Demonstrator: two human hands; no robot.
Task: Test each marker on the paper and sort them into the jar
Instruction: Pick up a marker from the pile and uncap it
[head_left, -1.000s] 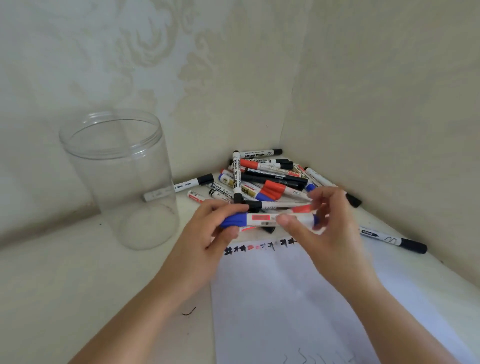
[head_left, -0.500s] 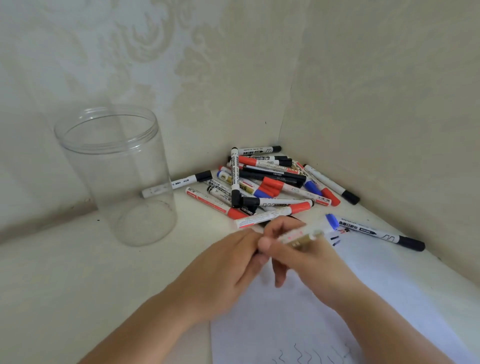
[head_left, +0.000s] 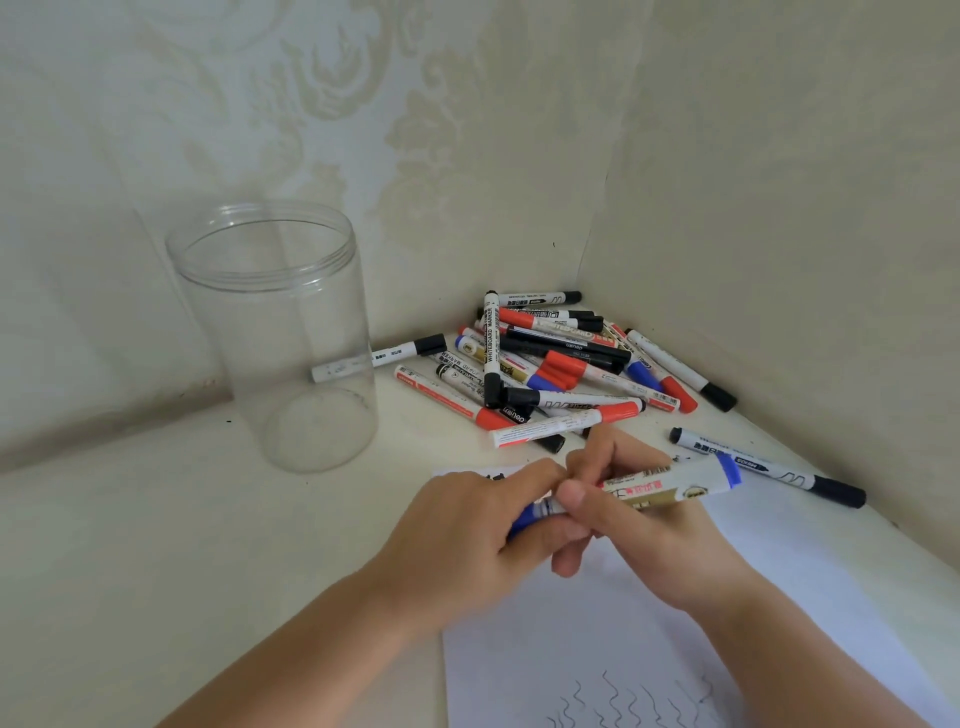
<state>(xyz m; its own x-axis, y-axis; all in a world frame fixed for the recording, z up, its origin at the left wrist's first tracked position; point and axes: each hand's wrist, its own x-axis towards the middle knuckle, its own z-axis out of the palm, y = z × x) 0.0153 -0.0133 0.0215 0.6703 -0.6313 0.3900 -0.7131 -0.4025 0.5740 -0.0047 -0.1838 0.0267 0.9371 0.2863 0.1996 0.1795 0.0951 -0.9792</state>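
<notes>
Blue marker (head_left: 670, 483): light, rigid, smooth. Right hand (head_left: 644, 530) grips barrel; left hand (head_left: 483, 530) pinches cap end.

The jar (head_left: 270, 332) is clear, smooth plastic with a faint gloss and fine ridges around its rim. The markers in the pile (head_left: 561, 364) and the blue marker (head_left: 670, 480) have glossy plastic barrels with printed labels, the blue one carrying a gold-toned patch, and the caps look smooth and slightly shiny. The paper (head_left: 597, 639) is matt white with thin ink squiggles, the table (head_left: 156, 545) is a smooth, dull cream surface, and the wall (head_left: 363, 130) has matt wallpaper with a faint raised floral pattern.
</notes>
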